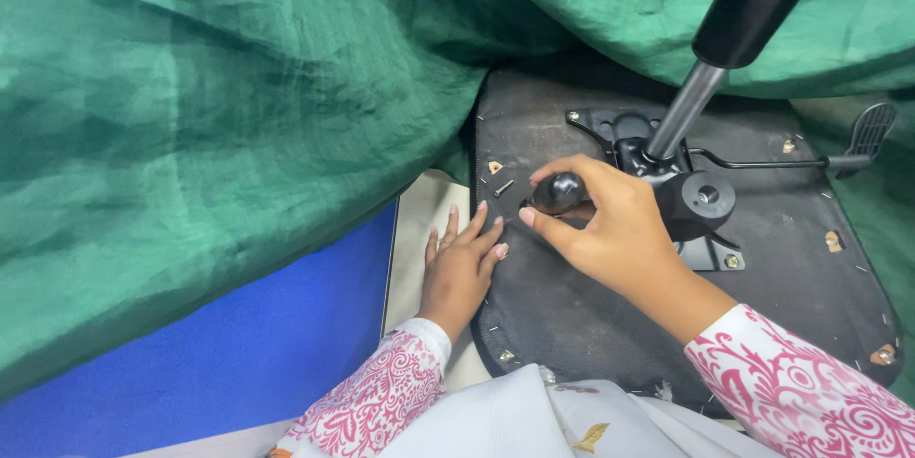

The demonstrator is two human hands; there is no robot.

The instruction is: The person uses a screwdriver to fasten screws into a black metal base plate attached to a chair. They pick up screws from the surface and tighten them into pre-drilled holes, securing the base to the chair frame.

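An upturned black chair seat (591, 315) lies before me with its underside up. A black metal mechanism plate (629, 139) is fixed to it, and a grey gas-lift rod (688, 110) rises from the plate into a black cylinder (758, 0). My right hand (610, 224) is closed around a black rounded tool handle (559, 191), its tip pressed down on the seat near the plate. My left hand (462, 263) rests flat with fingers spread on the seat's left edge, holding nothing. Both sleeves are white with a pink pattern.
A large green cloth (238, 115) drapes over the left and top of the view. A blue surface (248, 353) shows at lower left. A black lever paddle (872, 129) on a thin rod sticks out at right. Loose screws (503, 187) and small metal fittings dot the seat.
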